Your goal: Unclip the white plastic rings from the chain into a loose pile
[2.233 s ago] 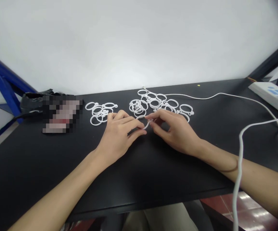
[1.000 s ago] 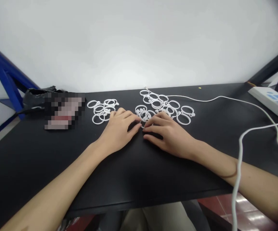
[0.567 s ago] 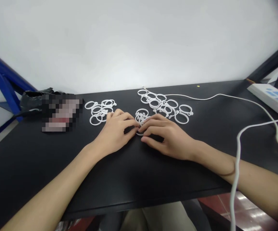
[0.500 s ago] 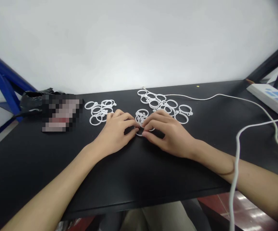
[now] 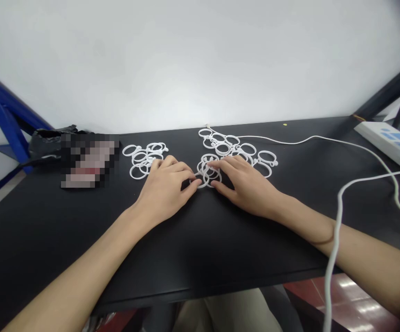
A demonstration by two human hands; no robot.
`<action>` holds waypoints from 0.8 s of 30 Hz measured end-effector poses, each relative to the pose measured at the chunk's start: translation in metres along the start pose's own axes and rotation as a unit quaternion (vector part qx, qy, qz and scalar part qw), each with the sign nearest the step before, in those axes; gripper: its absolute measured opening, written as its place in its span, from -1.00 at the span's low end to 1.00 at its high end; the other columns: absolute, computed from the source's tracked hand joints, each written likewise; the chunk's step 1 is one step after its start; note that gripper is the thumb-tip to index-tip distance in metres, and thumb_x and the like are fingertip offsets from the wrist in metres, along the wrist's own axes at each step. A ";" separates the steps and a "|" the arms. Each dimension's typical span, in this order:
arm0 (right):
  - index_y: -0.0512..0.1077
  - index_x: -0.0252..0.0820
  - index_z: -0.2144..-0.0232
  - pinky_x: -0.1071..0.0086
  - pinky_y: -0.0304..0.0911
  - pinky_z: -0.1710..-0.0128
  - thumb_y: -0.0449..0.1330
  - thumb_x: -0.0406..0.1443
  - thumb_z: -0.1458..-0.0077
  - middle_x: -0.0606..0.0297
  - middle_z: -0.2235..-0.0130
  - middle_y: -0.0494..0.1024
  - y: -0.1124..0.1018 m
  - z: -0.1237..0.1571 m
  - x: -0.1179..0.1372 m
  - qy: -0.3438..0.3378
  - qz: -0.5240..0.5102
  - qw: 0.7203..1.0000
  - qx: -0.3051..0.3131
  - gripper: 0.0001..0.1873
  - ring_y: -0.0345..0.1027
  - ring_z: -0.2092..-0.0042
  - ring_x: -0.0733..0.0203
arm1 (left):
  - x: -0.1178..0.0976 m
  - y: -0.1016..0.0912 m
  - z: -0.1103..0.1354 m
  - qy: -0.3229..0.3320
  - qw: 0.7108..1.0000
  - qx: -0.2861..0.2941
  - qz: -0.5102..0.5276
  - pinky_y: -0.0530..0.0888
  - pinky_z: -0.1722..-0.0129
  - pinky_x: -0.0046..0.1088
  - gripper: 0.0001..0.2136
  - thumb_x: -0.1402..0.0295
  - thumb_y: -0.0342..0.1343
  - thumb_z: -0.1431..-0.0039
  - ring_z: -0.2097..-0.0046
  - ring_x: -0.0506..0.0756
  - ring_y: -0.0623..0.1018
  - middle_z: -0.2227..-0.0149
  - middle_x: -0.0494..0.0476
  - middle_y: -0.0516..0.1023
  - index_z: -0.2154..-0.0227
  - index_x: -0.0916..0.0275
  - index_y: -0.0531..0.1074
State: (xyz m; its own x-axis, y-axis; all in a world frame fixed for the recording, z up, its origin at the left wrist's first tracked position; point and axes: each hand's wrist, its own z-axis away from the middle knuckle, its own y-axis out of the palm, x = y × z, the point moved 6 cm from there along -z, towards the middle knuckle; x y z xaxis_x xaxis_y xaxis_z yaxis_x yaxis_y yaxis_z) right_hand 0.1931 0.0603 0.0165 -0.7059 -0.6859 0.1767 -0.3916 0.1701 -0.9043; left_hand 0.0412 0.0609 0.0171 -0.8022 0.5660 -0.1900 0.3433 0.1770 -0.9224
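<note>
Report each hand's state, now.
Left hand: at a white ring; cannot tell whether its grip is closed on it or only touching.
Right hand: open, its grip spread at the right side of the central ring cluster.

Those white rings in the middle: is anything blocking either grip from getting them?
Nothing visible does. The left grip and right grip are right at the middle rings, one on each side. The white cord crosses only the right forearm in this view.
</note>
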 end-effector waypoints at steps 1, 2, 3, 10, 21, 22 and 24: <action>0.36 -0.35 -0.07 0.10 0.28 -0.05 0.11 -0.26 -0.23 0.04 0.08 0.50 0.000 0.000 -0.001 0.006 0.006 1.000 0.001 -0.60 0.33 0.04 -0.01 | 0.001 0.000 0.000 -0.004 1.000 -0.002 -0.002 0.25 0.08 -0.13 -0.75 0.21 0.03 -0.30 0.14 0.18 0.42 0.20 0.07 0.62 0.33 0.19 0.57; 0.35 -0.35 -0.06 0.09 0.29 -0.05 0.12 -0.26 -0.23 0.04 0.08 0.50 0.000 0.000 -0.002 0.010 0.011 1.000 0.003 -0.60 0.33 0.04 -0.02 | 0.001 -0.001 0.000 -0.009 1.000 -0.003 -0.002 0.26 0.07 -0.13 -0.74 0.19 0.04 -0.29 0.14 0.18 0.42 0.20 0.07 0.62 0.34 0.18 0.57; 0.35 -0.34 -0.06 0.09 0.29 -0.04 0.12 -0.26 -0.22 0.05 0.09 0.50 0.000 0.000 -0.002 0.013 0.014 1.000 0.004 -0.61 0.33 0.05 -0.02 | 0.001 -0.001 0.000 -0.014 1.000 -0.006 -0.002 0.26 0.06 -0.12 -0.73 0.17 0.05 -0.28 0.13 0.18 0.43 0.21 0.07 0.62 0.34 0.19 0.57; 0.36 -0.32 -0.03 0.09 0.28 -0.04 0.13 -0.27 -0.22 0.06 0.08 0.52 0.000 0.001 -0.001 0.028 0.025 0.999 0.005 -0.64 0.34 0.06 -0.02 | 0.000 -0.004 0.001 -0.026 1.000 -0.010 -0.011 0.27 0.00 -0.07 -0.67 0.01 0.14 -0.16 0.11 0.23 0.43 0.26 0.09 0.62 0.38 0.20 0.53; 0.37 -0.32 -0.03 0.08 0.30 0.01 0.13 -0.26 -0.22 0.04 0.08 0.53 0.001 0.002 -0.005 0.048 0.053 0.997 0.001 -0.64 0.36 0.06 -0.05 | -0.002 0.002 0.002 0.060 0.995 0.036 0.069 0.33 0.10 -0.24 -0.81 0.27 -0.03 -0.36 0.16 0.12 0.42 0.22 0.04 0.59 0.24 0.20 0.46; 0.37 -0.32 -0.03 0.07 0.29 0.01 0.13 -0.26 -0.22 0.04 0.07 0.53 0.001 0.002 -0.006 0.050 0.052 0.997 0.001 -0.64 0.36 0.05 -0.06 | -0.002 0.001 0.002 0.062 0.995 0.035 0.073 0.34 0.12 -0.25 -0.81 0.28 -0.04 -0.36 0.17 0.12 0.43 0.24 0.05 0.58 0.22 0.20 0.45; 0.36 -0.31 -0.03 0.06 0.28 -0.01 0.12 -0.26 -0.22 0.04 0.05 0.53 0.001 0.002 -0.007 0.055 0.051 0.997 0.002 -0.64 0.36 0.04 -0.06 | -0.001 -0.001 0.002 0.059 0.995 0.028 0.075 0.36 0.14 -0.29 -0.81 0.30 -0.06 -0.37 0.19 0.11 0.44 0.27 0.07 0.55 0.20 0.21 0.44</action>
State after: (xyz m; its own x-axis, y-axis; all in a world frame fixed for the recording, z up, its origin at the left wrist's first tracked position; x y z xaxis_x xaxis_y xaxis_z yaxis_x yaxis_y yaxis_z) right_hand 0.1985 0.0637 0.0140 -0.8029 -0.5830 0.1247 -0.3121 0.2328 -0.9211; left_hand 0.0408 0.0581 0.0176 -0.6797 0.6739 -0.2895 0.4250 0.0402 -0.9043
